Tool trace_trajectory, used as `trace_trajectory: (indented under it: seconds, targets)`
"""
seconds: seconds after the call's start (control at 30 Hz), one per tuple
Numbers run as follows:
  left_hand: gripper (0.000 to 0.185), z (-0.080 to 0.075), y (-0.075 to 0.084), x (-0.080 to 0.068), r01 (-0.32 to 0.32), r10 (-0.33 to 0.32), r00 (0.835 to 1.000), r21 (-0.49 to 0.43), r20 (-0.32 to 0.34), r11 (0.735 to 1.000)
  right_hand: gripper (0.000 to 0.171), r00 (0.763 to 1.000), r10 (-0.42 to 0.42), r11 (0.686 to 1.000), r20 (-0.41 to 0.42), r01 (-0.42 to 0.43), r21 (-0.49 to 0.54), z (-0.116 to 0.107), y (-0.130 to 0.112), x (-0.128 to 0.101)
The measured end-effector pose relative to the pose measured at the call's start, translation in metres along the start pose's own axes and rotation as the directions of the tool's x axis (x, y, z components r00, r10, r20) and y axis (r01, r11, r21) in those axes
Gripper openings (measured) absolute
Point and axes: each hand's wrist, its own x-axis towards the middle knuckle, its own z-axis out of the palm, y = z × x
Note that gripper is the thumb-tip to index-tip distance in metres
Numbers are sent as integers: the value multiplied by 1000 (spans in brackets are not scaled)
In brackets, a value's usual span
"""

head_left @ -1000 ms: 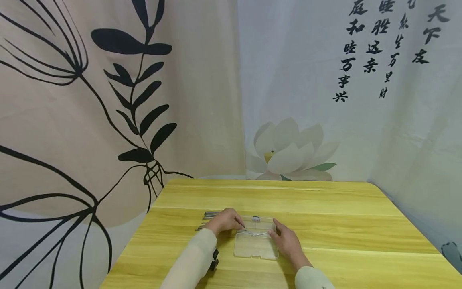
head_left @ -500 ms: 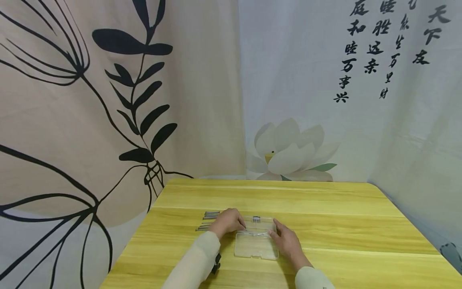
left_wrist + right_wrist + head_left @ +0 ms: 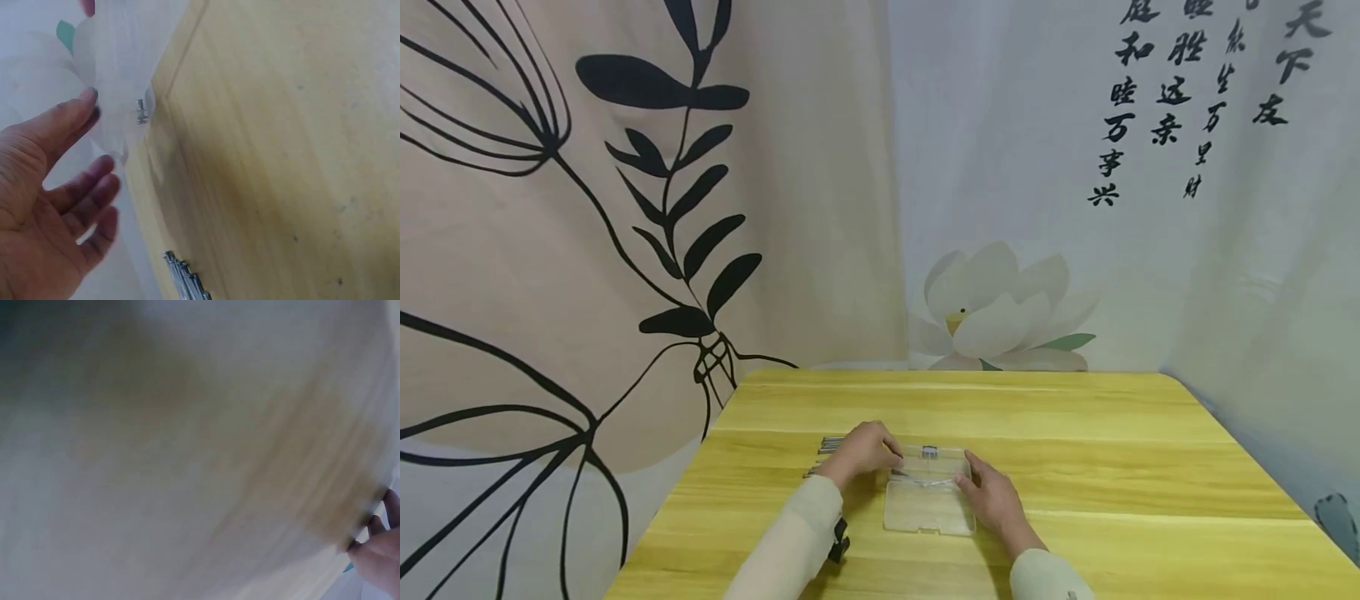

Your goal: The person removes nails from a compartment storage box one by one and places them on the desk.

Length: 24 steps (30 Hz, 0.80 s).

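Observation:
A clear plastic box [image 3: 928, 510] lies open on the yellow wooden table [image 3: 1075, 467], with a small metal clasp [image 3: 930, 452] at its far edge. My left hand [image 3: 861, 450] rests at the box's far left corner. In the left wrist view its thumb [image 3: 74, 117] touches the clear plastic [image 3: 122, 69] near the clasp [image 3: 142, 111], and the fingers [image 3: 94, 187] are loosely spread. My right hand [image 3: 991, 497] lies against the box's right side with its fingers extended. The right wrist view is blurred and shows only fingertips [image 3: 378, 550] at the lower right.
Several thin metal pins [image 3: 830, 445] lie in a row on the table just left of my left hand, and they also show as pins [image 3: 184, 281] in the left wrist view. Printed curtains [image 3: 625, 250] close off the left, back and right sides.
My left hand has shifted slightly back and to the left along the box's corner. The right hand and the box stay about where they were.

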Motion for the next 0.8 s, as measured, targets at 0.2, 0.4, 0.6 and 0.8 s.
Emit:
trace_trajectory:
  seconds: [0.2, 0.4, 0.6, 0.8]
  targets:
    - [12, 4, 13, 6, -69, 68, 997, -41, -23, 997, 54, 1000, -4, 1000, 2, 4, -5, -2, -1, 1]
    - [10, 19, 23, 11, -98, 97, 995, -48, -32, 994, 54, 1000, 8, 1000, 8, -7, -12, -3, 0, 1]
    - [3, 30, 27, 15, -107, 109, 993, 31, -53, 994, 54, 1000, -2, 1000, 5, 2, -16, -2, 1, 2]
    - [4, 36, 28, 18, -94, 98, 994, 102, -38, 990, 54, 1000, -5, 1000, 3, 5, -17, -2, 0, 2]
